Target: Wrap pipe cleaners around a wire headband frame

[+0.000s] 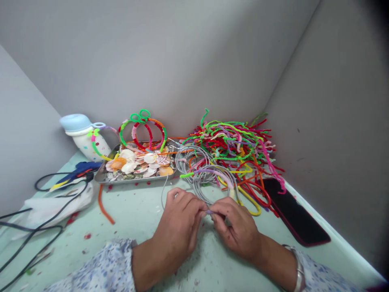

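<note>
My left hand (179,227) and my right hand (238,231) meet low in the middle, both closed in a pinch. Between the fingertips shows a short bit of purple pipe cleaner (209,211). A thin grey wire (163,194) curves up from behind my left hand. From behind my right hand rises a wrapped curved strip (223,175) of yellow, pink, purple and green fuzz. It passes in front of the coils of grey wire (197,184). The fingers hide how the purple piece is joined to the wire.
A metal tray (139,180) holds seashells, with fuzzy headbands (120,134) standing in it. A pile of coloured pipe cleaners (231,140) lies behind a phone (294,215). At left are a white bottle (88,142), a plastic bag (57,207) and black cables (39,229).
</note>
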A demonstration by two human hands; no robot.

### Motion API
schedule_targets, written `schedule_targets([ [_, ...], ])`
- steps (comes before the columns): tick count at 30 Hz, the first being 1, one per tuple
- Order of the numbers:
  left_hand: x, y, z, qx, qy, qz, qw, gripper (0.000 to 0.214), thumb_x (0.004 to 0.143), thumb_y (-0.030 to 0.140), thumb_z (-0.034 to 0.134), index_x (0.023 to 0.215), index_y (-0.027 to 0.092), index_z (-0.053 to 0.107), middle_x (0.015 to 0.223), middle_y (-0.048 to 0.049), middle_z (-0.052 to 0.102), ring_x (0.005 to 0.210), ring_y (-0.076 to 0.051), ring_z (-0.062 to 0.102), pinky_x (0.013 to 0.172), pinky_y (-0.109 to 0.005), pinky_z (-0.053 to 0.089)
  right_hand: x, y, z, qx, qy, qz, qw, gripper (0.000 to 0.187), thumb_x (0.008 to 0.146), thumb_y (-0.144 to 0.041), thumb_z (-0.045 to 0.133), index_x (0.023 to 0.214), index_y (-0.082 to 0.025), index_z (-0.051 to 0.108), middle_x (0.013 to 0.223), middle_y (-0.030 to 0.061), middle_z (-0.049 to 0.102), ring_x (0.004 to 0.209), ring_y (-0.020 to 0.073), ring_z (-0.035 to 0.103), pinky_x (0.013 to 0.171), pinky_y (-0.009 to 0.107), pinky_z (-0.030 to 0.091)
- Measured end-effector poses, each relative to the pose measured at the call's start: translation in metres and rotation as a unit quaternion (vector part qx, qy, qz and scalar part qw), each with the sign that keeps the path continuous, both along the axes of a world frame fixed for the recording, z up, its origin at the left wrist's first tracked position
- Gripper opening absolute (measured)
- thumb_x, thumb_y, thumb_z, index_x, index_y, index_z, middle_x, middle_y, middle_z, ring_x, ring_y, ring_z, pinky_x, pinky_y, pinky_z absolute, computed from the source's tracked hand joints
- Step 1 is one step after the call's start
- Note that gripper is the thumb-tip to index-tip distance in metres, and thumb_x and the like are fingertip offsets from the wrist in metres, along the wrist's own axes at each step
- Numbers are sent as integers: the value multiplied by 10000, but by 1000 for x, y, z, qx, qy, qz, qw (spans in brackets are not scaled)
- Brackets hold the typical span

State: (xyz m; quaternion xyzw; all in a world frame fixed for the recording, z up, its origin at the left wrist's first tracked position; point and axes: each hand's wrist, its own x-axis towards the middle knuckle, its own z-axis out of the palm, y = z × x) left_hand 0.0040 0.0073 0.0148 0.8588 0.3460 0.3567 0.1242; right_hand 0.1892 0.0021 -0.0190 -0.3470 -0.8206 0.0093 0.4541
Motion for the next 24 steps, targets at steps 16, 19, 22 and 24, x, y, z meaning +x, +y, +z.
schedule_targets([
  [16, -4, 1, 3, -12, -40, 6, 999, 162, 910, 114, 478, 1006, 208, 570, 966, -61, 622, 924, -219, 535, 874, -410, 360, 1, 3, -1, -60, 57, -11, 997, 134, 910, -136, 473, 990, -204, 555, 808, 34, 610, 705, 161, 609, 615, 272, 503],
  [19, -7, -2, 4, 41, -78, 50, 995, 236, 891, 106, 512, 1099, 211, 551, 1075, -93, 600, 1027, -240, 520, 900, -415, 379, 2, 6, -2, -96, 99, -51, 989, 101, 926, -176, 466, 945, -202, 561, 770, 25, 606, 675, 161, 612, 613, 275, 507],
  [22, -7, -2, -2, 23, -91, 42, 995, 208, 902, 119, 503, 1073, 209, 581, 997, -84, 618, 969, -231, 544, 850, -390, 413, 2, 7, -3, -116, 124, -65, 983, 106, 936, -197, 459, 960, -202, 563, 746, 13, 613, 640, 154, 618, 615, 274, 512],
  [24, -5, 0, -6, -11, -92, 38, 995, 193, 911, 146, 504, 1060, 204, 611, 981, -85, 634, 946, -230, 555, 836, -388, 424, 1, 6, -5, -123, 123, -57, 983, 103, 936, -198, 467, 963, -204, 566, 738, 6, 614, 614, 145, 617, 607, 267, 510],
])
